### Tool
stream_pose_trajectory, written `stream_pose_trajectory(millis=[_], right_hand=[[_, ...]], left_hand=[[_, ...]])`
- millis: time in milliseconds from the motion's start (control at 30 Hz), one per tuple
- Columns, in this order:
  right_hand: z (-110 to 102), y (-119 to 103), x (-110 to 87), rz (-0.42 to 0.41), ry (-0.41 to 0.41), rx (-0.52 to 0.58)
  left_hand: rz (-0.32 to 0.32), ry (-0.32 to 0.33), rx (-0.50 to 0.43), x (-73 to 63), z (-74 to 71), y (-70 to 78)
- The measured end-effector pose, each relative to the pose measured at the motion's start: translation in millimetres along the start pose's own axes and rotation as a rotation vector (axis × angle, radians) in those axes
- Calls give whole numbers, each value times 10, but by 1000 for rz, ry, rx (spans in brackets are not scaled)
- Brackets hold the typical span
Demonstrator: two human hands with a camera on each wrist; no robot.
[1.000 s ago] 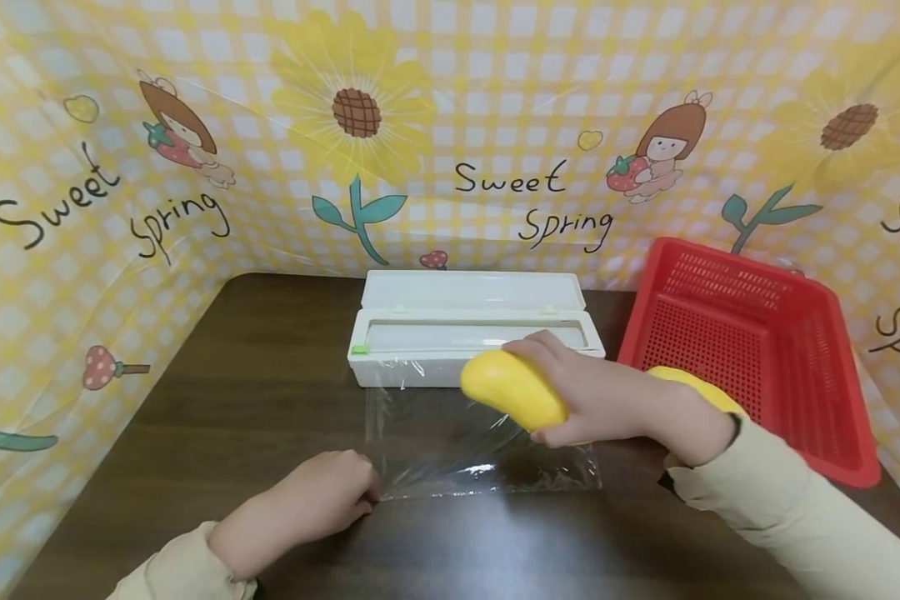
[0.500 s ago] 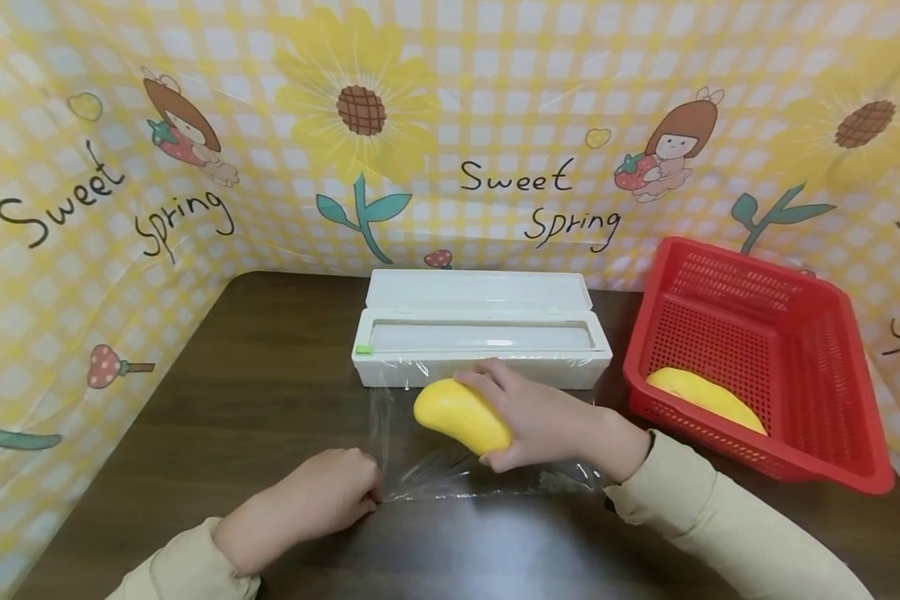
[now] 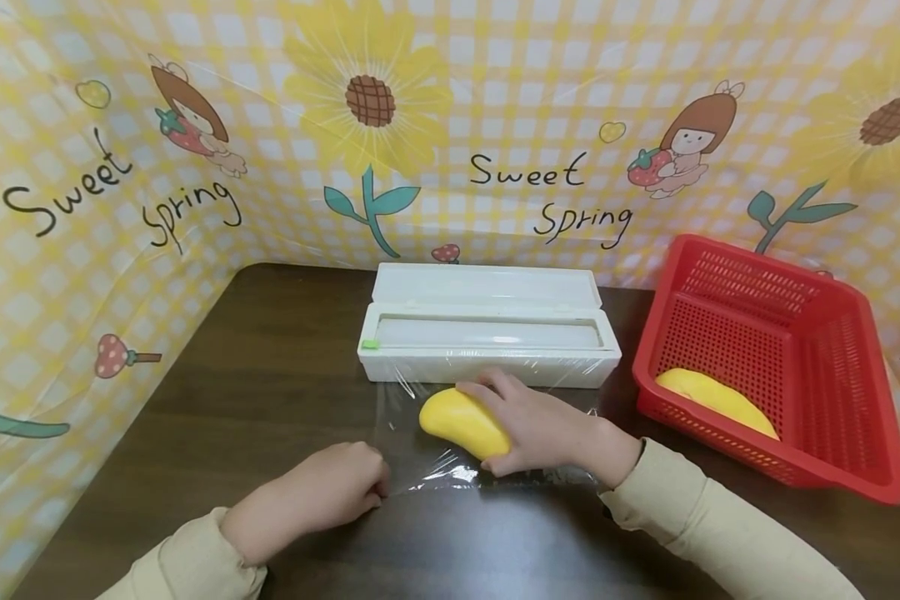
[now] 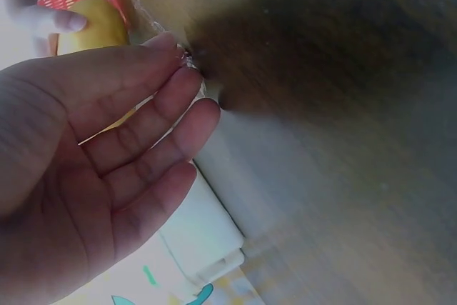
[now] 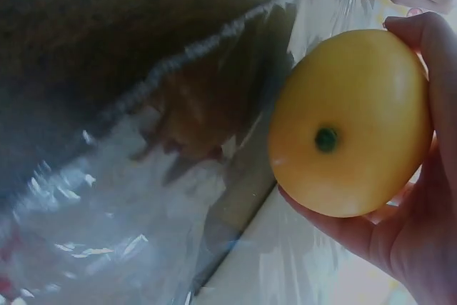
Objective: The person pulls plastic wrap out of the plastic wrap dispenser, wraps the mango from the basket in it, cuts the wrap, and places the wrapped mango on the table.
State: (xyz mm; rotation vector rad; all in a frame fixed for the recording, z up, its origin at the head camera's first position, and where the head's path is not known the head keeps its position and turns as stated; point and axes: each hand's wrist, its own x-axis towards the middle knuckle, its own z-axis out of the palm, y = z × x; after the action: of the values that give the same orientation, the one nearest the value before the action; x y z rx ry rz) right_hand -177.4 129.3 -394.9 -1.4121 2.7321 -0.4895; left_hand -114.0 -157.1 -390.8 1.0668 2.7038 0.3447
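Observation:
My right hand (image 3: 543, 429) grips a smooth yellow mango (image 3: 461, 421) over a sheet of clear plastic wrap (image 3: 435, 475). In the right wrist view the mango (image 5: 350, 126) shows a green stem spot, with fingers and thumb around its sides. The sheet runs out over the front of a white wrap dispenser box (image 3: 487, 371), whose lid stands raised at the back. At the sheet's near left corner, my left hand (image 3: 322, 492) pinches the film between thumb and index finger, as the left wrist view shows. Whether the mango touches the film is unclear.
On the right stands a red perforated basket (image 3: 787, 350) with another yellow mango (image 3: 720, 400) in it. A green slider (image 3: 371, 344) sits at the dispenser's left end. Behind the dark wooden table (image 3: 270, 350) hangs a yellow checked cloth (image 3: 525, 100).
My right hand has carried the mango left and toward me, away from the basket, to over the film. The left hand keeps its pinch on the corner. The view has shifted slightly.

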Motion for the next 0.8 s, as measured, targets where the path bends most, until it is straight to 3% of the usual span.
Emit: stream_pose_trajectory(millis=[167,300,567,800], right_hand=[[44,-30,9,33,15,-48],[58,-53,26,61,28,-134],[28,-75,51,-3,22,-212],[24,-53,50,5,13,-198]], left_hand=[[8,-15,37,3,0,7],[52,17,75,2,-25,7],[115,160,181,44,-253,48],[163,351,278,218,-457,95]])
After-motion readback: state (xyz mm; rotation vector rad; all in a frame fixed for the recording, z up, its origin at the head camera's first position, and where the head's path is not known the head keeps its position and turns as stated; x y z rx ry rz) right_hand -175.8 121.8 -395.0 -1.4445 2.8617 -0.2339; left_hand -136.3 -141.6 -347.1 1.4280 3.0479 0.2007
